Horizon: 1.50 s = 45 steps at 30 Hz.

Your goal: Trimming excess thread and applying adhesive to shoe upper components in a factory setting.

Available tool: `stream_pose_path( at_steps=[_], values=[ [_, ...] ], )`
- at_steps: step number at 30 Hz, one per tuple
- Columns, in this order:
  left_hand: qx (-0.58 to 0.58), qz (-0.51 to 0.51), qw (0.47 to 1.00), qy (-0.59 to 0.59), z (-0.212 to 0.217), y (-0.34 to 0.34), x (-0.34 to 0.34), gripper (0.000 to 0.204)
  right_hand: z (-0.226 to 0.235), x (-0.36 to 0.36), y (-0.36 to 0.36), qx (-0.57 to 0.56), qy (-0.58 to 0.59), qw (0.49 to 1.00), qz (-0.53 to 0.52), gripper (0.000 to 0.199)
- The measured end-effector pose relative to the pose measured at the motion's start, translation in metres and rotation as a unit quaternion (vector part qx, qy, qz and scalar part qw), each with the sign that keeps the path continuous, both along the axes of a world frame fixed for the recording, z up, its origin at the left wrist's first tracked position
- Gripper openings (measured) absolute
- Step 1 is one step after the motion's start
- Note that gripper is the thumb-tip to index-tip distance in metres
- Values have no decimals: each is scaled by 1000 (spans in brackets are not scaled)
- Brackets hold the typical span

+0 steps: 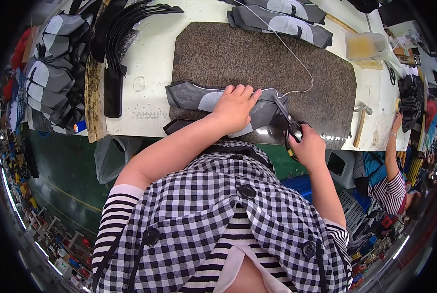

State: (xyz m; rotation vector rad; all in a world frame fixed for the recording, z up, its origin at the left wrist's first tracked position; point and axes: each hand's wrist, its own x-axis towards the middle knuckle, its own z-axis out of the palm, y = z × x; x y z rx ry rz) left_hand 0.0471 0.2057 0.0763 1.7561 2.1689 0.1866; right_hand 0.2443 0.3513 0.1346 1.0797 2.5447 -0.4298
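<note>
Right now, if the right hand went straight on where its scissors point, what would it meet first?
With the scissors leading, the right hand would probably meet the white cord first, by the upper edge of the grey piece; whether the tips touch it already is unclear.

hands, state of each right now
Left hand: open, resting on the dark gray piece.
Right hand: closed, holding the scissors.

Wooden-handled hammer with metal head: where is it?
In the head view, the hammer lies at right on the white tabletop, just past the right edge of the brown speckled board, right of the person's right hand.
</note>
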Motion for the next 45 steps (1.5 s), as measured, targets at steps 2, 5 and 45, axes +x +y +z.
stream_pose_path(
  at_steps=[2, 5, 45],
  values=[
    [-1, 4, 1000, 0, 1, 0, 0, 77, -15, 2, -2, 27, 10, 999, 12, 46],
    [-1, 6, 1000, -3, 0, 0, 0, 77, -25, -5, -11, 92, -3, 995, 43, 48],
    [155, 56, 984, -73, -30, -26, 4, 58, -10, -16, 52, -370, 431, 813, -123, 24]
  ],
)
